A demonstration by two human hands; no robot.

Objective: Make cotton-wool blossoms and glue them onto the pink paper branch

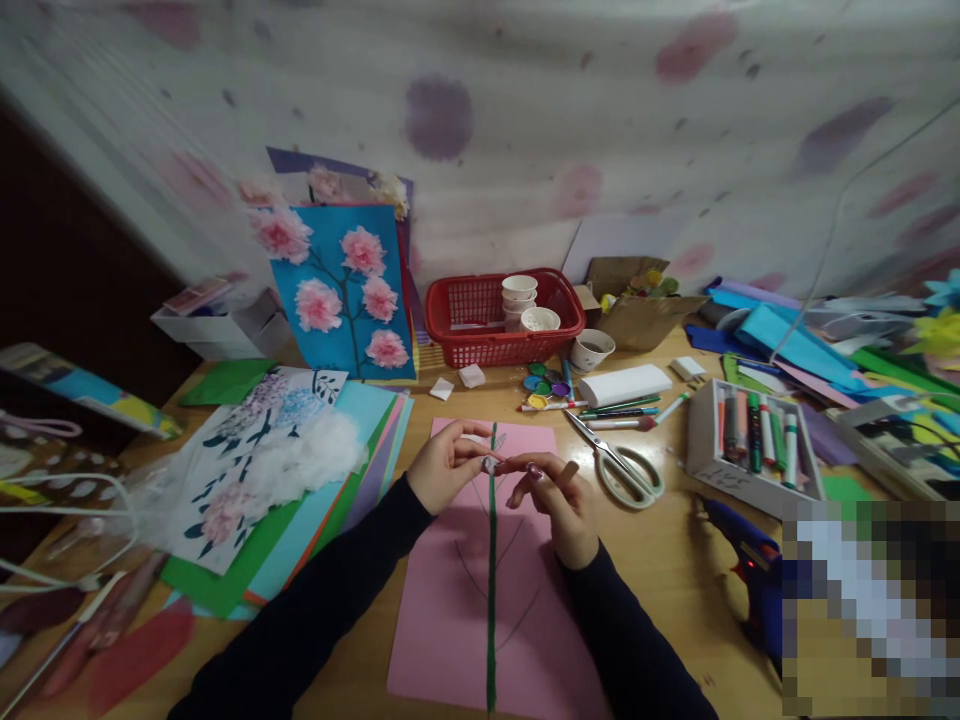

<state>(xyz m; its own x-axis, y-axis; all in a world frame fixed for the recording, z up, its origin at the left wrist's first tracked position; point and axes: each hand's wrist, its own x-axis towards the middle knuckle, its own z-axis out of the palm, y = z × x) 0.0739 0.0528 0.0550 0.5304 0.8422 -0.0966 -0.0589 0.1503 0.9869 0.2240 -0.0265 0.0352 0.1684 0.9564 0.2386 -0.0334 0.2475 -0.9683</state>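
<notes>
Both hands meet above the upper part of a pink paper sheet [431, 620]. Down the sheet runs a green painted stem [492, 580], with thin drawn branch lines on either side. Thumb and fingers of my left hand [448, 465] pinch a small white wad [489, 465], which looks like tissue or cotton. My right hand [559, 500] has its fingers bent, and its index fingertip presses on the same wad from the right. Open-bladed scissors [622, 468] lie just right of the sheet.
A blue flower picture [311, 350] and red basket [495, 345] stand behind. White fluff [322, 450] rests on papers at left. At right are a marker box [724, 450] and a blue glue gun [750, 560]; paint pots [538, 385] and a white roll [626, 383] lie beyond the sheet.
</notes>
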